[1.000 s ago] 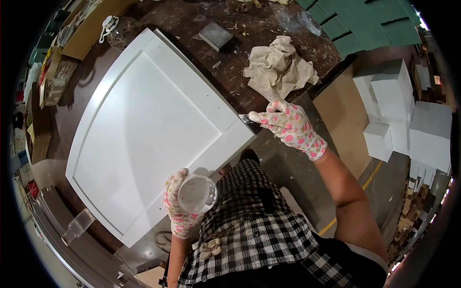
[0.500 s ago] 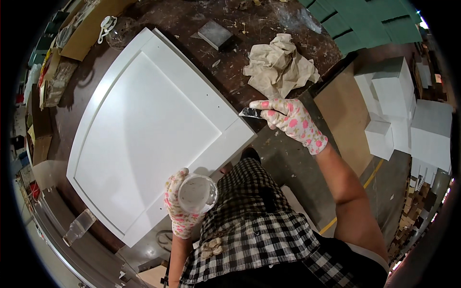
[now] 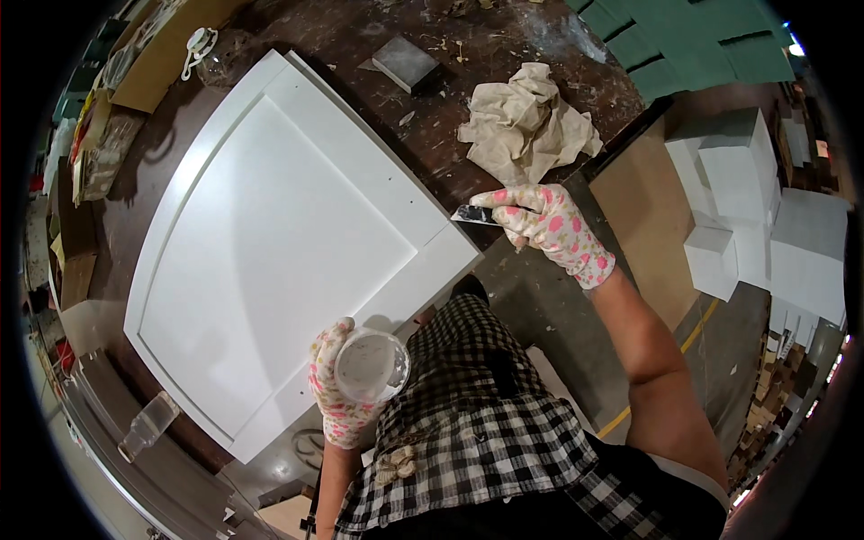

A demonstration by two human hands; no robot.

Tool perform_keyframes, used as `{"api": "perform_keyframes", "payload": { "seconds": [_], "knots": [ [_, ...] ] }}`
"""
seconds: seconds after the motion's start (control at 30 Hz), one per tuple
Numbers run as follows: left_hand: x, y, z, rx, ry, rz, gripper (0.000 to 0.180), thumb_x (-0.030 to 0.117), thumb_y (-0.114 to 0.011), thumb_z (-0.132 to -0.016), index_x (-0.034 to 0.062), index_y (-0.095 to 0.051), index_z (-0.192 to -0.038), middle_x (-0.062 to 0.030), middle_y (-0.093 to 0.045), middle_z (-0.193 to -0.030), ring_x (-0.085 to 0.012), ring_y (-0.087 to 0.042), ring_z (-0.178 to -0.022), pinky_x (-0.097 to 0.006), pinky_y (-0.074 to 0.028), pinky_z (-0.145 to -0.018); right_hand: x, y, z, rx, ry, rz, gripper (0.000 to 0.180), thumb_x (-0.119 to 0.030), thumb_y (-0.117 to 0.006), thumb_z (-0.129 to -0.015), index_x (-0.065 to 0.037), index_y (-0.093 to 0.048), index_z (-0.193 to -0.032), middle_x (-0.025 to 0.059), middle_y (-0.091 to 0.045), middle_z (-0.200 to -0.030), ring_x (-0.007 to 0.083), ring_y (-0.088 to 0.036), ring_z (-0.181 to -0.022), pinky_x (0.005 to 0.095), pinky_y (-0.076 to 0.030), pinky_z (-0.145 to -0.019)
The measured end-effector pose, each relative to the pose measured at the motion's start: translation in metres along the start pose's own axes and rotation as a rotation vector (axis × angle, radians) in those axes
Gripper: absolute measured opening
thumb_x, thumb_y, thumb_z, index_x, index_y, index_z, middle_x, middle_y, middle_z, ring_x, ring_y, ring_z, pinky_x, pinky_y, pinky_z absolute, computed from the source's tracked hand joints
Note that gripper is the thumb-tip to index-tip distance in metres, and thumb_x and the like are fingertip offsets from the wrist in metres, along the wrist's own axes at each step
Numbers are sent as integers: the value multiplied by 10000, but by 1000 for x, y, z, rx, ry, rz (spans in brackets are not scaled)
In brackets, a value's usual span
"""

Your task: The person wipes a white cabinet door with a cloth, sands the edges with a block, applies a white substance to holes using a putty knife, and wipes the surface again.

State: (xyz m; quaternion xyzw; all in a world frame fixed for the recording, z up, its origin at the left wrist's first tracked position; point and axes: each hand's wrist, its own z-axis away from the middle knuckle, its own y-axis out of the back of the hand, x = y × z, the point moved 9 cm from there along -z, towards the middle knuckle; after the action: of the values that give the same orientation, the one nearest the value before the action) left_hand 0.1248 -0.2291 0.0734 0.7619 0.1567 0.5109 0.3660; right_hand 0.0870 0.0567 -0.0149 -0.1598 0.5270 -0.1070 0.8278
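Note:
A white panel [image 3: 288,216] with one curved end and a raised frame lies on the dark worktop [image 3: 432,144]. My left hand [image 3: 335,396], in a white glove with pink flowers, is wrapped round a round, clear cup [image 3: 371,365] with white paste inside, over the panel's near edge. In my right hand [image 3: 553,229], gloved alike, is a small putty knife [image 3: 474,215] with a black, white-smeared surface. Its tip is close to the panel's right edge, near the corner; I cannot tell whether it touches. Several small dark holes dot the frame.
A crumpled beige cloth [image 3: 526,126] and a grey sanding block [image 3: 405,63] lie beyond the panel. An empty clear bottle [image 3: 149,427] lies at the lower left. Cardboard boxes [image 3: 175,49] stand far left, white blocks [image 3: 738,171] at right, green stacked material [image 3: 684,45] at upper right.
Almost nothing differs. The putty knife and my right fingers have shifted very slightly; my left hand still holds the cup in the same place.

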Motion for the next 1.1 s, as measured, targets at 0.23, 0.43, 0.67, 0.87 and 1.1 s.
{"api": "perform_keyframes", "payload": {
  "seconds": [0.23,0.43,0.67,0.87,1.1],
  "knots": [
    [4,0,-3,8,2,37,764,161,-844,-613,62,-479,-1277,-123,-592,-1191,-280,-554,-1093,-394,-458,-914,4,4,0,36,-20,161,287,-147,-595,-922,7,-631,-1162,-54,-514,-729,33,-450,-619,182,-383,-556],
    [4,-1,-4,1,6,105,760,142,-840,-619,55,-471,-1277,-143,-562,-1213,-283,-551,-1100,-383,-472,-912,2,-2,8,-13,12,-55,303,-135,-599,-914,5,-615,-1182,-59,-524,-728,34,-470,-627,169,-367,-538],
    [-3,-3,2,-24,-43,38,798,151,-836,-630,56,-426,-1308,-147,-556,-1220,-285,-534,-1134,-389,-469,-928,9,8,17,140,-63,58,249,-39,-527,-921,-26,-648,-1137,-69,-475,-703,9,-401,-599,136,-283,-487],
    [1,-4,0,-33,-117,6,801,191,-828,-665,61,-401,-1329,-134,-535,-1253,-283,-515,-1174,-396,-441,-975,-7,-37,22,3,122,-113,386,26,-534,-831,14,-596,-1211,-48,-485,-751,21,-391,-619,171,-389,-580],
    [-7,-10,2,-34,-92,158,788,241,-833,-673,79,-413,-1321,-120,-530,-1265,-287,-521,-1168,-397,-440,-962,-4,-54,14,138,49,314,290,27,-523,-879,8,-637,-1144,-72,-475,-735,0,-372,-595,153,-330,-532]
  ]
}}
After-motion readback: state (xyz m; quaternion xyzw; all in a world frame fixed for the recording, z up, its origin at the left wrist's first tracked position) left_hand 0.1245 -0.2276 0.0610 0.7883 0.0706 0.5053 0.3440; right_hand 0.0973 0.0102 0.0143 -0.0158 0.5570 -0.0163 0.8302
